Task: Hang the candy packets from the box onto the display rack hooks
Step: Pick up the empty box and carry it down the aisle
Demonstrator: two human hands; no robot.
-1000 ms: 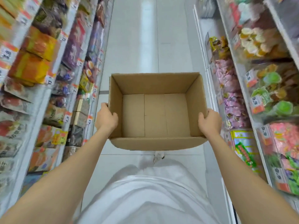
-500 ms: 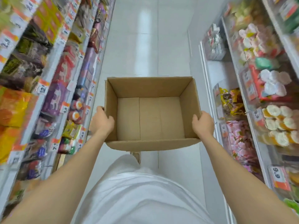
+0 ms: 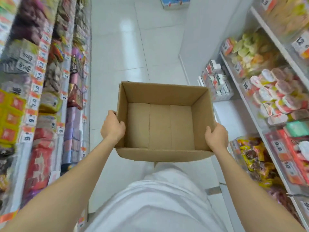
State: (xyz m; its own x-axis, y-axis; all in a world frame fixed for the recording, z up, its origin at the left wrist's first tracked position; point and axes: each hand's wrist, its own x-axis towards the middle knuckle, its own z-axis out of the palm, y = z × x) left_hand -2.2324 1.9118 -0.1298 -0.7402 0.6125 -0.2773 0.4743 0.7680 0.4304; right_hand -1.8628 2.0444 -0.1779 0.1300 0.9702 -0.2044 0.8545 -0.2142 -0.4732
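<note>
box: plain brown cardboard, open top, bare inside | left hand gripped its left wall | right hand gripped right wall

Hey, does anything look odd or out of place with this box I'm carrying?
Yes: the cardboard box, held at its side walls by the left hand and right hand, is empty. Only its bare bottom shows, so there is nothing inside to hang on the hooks.
</note>
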